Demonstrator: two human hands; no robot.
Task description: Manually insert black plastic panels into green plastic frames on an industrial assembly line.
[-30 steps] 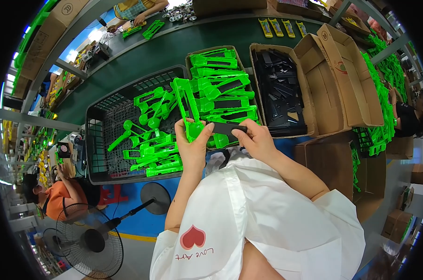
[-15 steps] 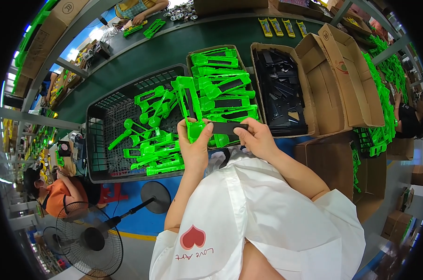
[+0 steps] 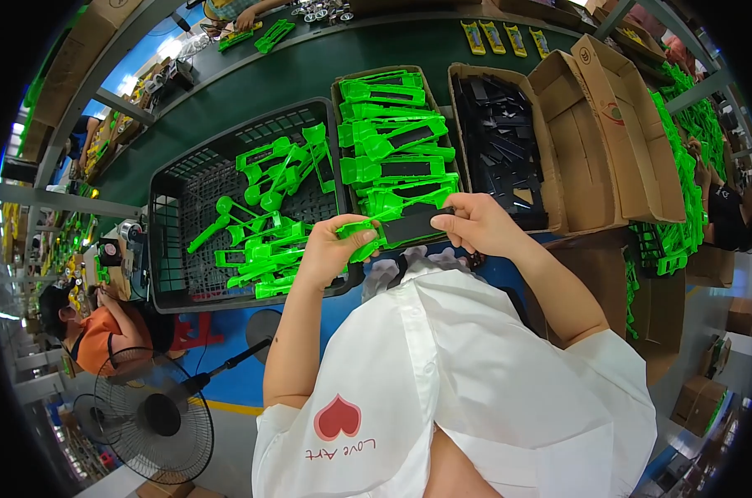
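In front of my waist, my left hand (image 3: pixel 330 253) grips one end of a bright green plastic part (image 3: pixel 364 236), its thumb on top. My right hand (image 3: pixel 485 224) pinches the far right end of a flat black strip (image 3: pixel 411 227). The strip lies along the green part, its left end close to my left fingers. Whether it sits inside the part or only over it, I cannot tell. Just beyond my hands stands a carton (image 3: pixel 337 94) packed with green parts fitted with black strips (image 3: pixel 409 168).
To the left is a dark plastic crate (image 3: pixel 164 241) with loose green parts (image 3: pixel 268 257). Right of the carton, a box (image 3: pixel 459 124) holds black strips, beside an open carton (image 3: pixel 587 149). A fan (image 3: pixel 162 415) stands lower left. Co-workers sit left (image 3: pixel 110 332) and right.
The green part has swung from pointing away from me to lying rightward, in line with the black strip. My left hand has moved slightly left and my right hand slightly right.
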